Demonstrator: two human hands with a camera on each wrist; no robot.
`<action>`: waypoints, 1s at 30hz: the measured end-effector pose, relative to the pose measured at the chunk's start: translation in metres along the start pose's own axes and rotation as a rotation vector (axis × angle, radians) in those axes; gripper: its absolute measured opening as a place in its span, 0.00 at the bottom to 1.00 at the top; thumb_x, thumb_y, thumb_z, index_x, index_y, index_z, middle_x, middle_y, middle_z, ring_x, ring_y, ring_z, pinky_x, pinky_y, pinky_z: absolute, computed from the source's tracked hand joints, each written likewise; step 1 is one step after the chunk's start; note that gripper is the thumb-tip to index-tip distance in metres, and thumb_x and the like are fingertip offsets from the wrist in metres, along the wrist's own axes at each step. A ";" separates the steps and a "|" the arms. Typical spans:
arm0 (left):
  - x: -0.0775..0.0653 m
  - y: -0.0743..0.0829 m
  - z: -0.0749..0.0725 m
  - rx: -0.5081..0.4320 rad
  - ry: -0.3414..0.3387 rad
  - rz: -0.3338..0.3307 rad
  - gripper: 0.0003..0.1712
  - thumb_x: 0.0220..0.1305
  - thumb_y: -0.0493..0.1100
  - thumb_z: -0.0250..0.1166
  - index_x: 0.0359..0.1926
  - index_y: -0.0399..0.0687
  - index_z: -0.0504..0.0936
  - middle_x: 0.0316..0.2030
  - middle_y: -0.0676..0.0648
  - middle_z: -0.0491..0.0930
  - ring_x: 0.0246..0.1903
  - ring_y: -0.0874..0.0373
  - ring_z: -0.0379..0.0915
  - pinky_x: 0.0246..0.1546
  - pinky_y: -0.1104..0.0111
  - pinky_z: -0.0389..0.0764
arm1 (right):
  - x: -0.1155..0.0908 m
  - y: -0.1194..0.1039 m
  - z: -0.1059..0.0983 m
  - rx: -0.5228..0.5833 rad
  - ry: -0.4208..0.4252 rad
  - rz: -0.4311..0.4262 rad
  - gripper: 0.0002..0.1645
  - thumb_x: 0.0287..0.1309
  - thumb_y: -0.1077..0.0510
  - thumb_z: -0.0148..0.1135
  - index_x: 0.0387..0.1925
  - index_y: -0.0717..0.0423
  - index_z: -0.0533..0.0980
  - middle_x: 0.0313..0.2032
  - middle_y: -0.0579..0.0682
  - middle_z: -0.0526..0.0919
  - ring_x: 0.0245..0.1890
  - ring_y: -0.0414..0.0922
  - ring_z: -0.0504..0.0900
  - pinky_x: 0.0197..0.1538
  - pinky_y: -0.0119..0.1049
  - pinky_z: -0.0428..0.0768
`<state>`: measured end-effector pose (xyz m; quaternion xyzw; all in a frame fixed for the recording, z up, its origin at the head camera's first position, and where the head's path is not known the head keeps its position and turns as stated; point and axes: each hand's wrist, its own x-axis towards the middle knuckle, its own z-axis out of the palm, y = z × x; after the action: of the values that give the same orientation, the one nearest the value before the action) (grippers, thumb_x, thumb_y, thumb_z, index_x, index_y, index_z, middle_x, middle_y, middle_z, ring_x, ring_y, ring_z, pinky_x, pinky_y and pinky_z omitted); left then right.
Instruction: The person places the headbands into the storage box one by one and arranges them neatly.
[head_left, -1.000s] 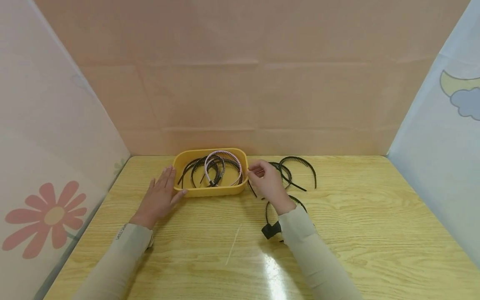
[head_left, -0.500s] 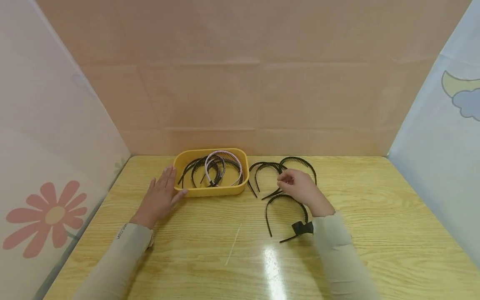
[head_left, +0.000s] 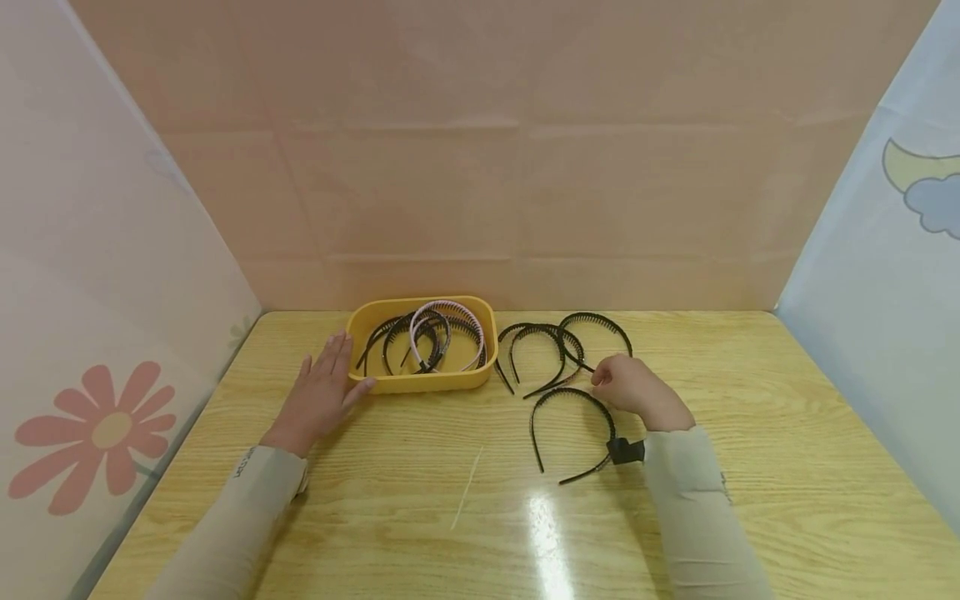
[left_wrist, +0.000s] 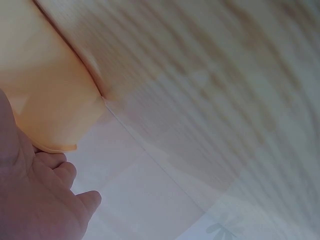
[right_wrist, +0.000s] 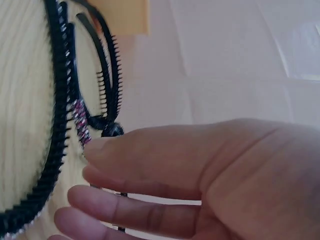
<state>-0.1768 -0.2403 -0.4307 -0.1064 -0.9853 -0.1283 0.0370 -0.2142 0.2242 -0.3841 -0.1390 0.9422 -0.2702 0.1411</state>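
Several headbands, among them a pink one (head_left: pixel 477 321) and dark toothed ones, lie in a yellow basket (head_left: pixel 427 383) in the head view. My left hand (head_left: pixel 322 387) rests against the basket's left end, fingers straight along its rim and thumb at the front. To the right of the basket, several black toothed headbands overlap; my right hand (head_left: pixel 633 389) is over the end of the rear right headband (head_left: pixel 600 317). In the right wrist view its thumb and fingers are nearly straight, close to a headband with pink sparkling stones (right_wrist: pixel 80 117); no grip shows. A nearer black headband (head_left: pixel 534 433) lies below the hand.
A wooden table (head_left: pixel 420 500) carries everything. A peach backdrop (head_left: pixel 480 208) rises behind it, and pale walls stand at both sides, one with a pink flower (head_left: pixel 108 429). A black wrist device (head_left: pixel 626 451) is over the near headband's right side.
My right hand has moved from beside the basket's right end rightward across the headbands to the rear right one. The left hand and the basket have kept their places.
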 end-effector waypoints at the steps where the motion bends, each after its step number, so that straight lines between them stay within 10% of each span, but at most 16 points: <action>1: 0.000 0.000 0.000 -0.001 0.000 0.000 0.50 0.79 0.64 0.46 0.79 0.31 0.40 0.79 0.31 0.40 0.78 0.35 0.36 0.72 0.35 0.42 | 0.000 0.001 0.000 0.008 -0.011 0.014 0.13 0.64 0.65 0.62 0.44 0.73 0.79 0.37 0.60 0.83 0.29 0.48 0.80 0.35 0.44 0.81; 30: -0.001 0.001 0.000 0.006 0.007 -0.006 0.50 0.79 0.63 0.48 0.79 0.30 0.40 0.78 0.30 0.41 0.78 0.35 0.36 0.72 0.35 0.43 | 0.000 0.007 0.002 0.016 -0.087 0.042 0.06 0.57 0.70 0.64 0.37 0.68 0.81 0.33 0.55 0.83 0.23 0.45 0.81 0.33 0.41 0.83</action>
<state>-0.1754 -0.2393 -0.4300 -0.1030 -0.9859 -0.1258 0.0404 -0.2147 0.2287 -0.3898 -0.1298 0.9357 -0.2683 0.1887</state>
